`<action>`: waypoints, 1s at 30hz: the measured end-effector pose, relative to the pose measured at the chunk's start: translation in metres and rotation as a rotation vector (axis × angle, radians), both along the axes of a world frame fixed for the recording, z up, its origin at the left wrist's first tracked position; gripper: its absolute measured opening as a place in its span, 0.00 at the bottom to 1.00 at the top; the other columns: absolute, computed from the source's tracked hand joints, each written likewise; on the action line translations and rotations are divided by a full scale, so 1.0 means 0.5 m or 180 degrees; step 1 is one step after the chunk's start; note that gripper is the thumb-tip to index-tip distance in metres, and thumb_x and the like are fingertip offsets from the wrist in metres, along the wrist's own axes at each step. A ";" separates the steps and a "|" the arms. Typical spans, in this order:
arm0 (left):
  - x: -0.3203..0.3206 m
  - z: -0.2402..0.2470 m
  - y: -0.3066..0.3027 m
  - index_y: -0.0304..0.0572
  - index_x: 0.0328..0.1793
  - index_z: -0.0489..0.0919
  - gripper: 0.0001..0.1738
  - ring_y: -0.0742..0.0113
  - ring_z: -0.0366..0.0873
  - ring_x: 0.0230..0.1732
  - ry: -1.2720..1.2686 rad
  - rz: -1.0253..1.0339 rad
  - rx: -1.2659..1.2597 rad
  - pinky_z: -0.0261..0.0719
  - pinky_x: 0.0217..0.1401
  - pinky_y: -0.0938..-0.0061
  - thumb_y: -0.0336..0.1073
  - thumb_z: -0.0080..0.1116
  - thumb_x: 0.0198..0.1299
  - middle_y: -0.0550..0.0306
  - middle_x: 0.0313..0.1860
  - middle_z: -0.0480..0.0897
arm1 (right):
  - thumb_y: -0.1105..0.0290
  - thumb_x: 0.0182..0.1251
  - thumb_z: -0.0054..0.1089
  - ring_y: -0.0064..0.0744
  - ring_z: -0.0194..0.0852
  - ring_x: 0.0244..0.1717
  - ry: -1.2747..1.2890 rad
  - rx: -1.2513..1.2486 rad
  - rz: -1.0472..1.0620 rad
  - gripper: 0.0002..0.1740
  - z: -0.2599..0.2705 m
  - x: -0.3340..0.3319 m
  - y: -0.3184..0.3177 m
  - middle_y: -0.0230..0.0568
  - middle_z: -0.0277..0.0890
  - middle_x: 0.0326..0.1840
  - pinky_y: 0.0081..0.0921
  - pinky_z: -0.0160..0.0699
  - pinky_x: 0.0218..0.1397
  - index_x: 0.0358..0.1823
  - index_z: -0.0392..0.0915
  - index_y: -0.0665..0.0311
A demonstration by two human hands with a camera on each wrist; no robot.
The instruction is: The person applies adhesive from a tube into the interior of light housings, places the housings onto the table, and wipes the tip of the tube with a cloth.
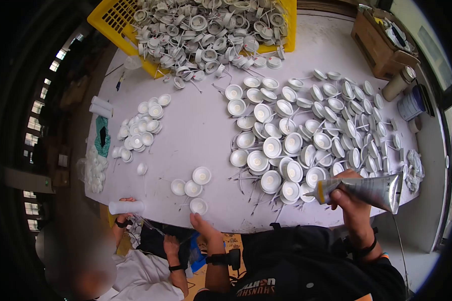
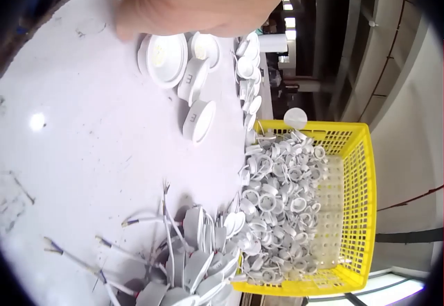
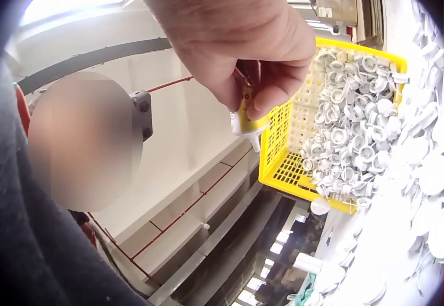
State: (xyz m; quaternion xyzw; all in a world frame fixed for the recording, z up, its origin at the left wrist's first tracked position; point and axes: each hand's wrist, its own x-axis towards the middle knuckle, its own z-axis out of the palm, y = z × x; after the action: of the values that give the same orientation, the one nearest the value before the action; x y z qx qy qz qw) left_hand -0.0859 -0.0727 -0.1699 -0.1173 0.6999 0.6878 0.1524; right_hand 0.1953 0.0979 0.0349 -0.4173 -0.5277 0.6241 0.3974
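Note:
My right hand [image 1: 355, 206] grips a silver squeeze tube [image 1: 374, 189] with a yellow collar and a pointed nozzle, held over the near edge of the crowded lights. In the right wrist view the fingers pinch the tube's yellow end [image 3: 251, 115], and its white nozzle points down. My left hand [image 1: 208, 232] is at the table's front edge, fingertips right at the rim of a round white downlight [image 1: 199, 206]. Three more downlights [image 1: 194, 188] lie just beyond it. Seen from the left wrist, the hand [image 2: 201, 4] reaches over beside these lights.
Many wired downlights [image 1: 293, 143] crowd the table's right side. A yellow crate [image 1: 292, 25] full of white lamp parts stands at the back. A smaller group of lights [image 1: 140, 125] lies left. Another person's hand [image 1: 126, 216] is by a white roll [image 1: 125, 207]. A cardboard box [image 1: 376, 47] stands far right.

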 end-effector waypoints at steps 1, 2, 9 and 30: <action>0.012 0.010 0.017 0.36 0.55 0.62 0.24 0.63 0.65 0.50 -0.0013 -0.0001 -0.0015 0.67 0.47 0.76 0.43 0.44 0.56 0.50 0.51 0.66 | 0.70 0.50 0.56 0.20 0.67 0.21 -0.0013 -0.0015 -0.0001 0.12 0.001 -0.004 0.005 0.38 0.66 0.28 0.13 0.67 0.20 0.34 0.67 0.69; 0.022 0.020 0.043 0.36 0.52 0.65 0.21 0.65 0.67 0.46 0.0081 -0.0801 -0.0112 0.67 0.45 0.76 0.42 0.44 0.56 0.51 0.46 0.69 | 0.70 0.50 0.56 0.20 0.67 0.21 -0.0040 -0.0059 0.0008 0.12 0.001 -0.007 0.010 0.38 0.66 0.28 0.14 0.67 0.20 0.34 0.68 0.69; -0.014 -0.074 0.285 0.33 0.37 0.73 0.19 0.67 0.73 0.28 0.1659 -0.2500 -0.1580 0.70 0.31 0.75 0.43 0.56 0.46 0.54 0.29 0.76 | 0.62 0.47 0.59 0.21 0.63 0.18 -0.0249 -0.0142 0.0089 0.19 -0.006 -0.022 0.033 0.38 0.62 0.27 0.14 0.62 0.16 0.34 0.66 0.69; -0.073 -0.044 0.278 0.35 0.44 0.69 0.17 0.66 0.75 0.35 -0.0631 -0.1471 0.0139 0.71 0.35 0.78 0.33 0.50 0.45 0.53 0.37 0.74 | 0.72 0.50 0.56 0.19 0.64 0.21 0.0065 -0.0087 0.0068 0.11 0.003 0.006 0.026 0.38 0.66 0.28 0.14 0.65 0.21 0.34 0.68 0.70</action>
State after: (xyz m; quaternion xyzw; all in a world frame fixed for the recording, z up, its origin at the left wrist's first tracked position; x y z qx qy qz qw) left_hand -0.1223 0.0662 -0.1917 -0.0177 0.6748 0.6349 0.3759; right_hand 0.1983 0.1108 0.0363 -0.4106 -0.5195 0.6397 0.3904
